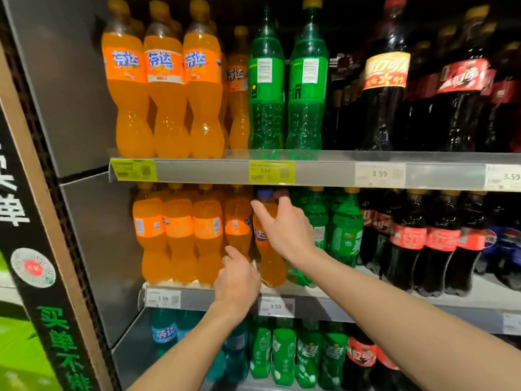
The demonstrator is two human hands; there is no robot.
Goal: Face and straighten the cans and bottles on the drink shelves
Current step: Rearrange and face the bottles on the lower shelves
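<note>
store shelves [324, 172] fill the view, three tiers of soda. on the middle tier, one orange bottle [269, 249] leans at the right end of the orange row [180, 238], beside the green bottles [345, 230], label turned partly away. right hand [284, 230] is on its shoulder, thumb spread wide across the front, fingers wrapped round behind. left hand [236, 280] is low by its base, index finger out, touching the neighbouring orange bottle; other fingers curled, whether they hold anything, cannot tell. colas [423, 238] stand far right.
</note>
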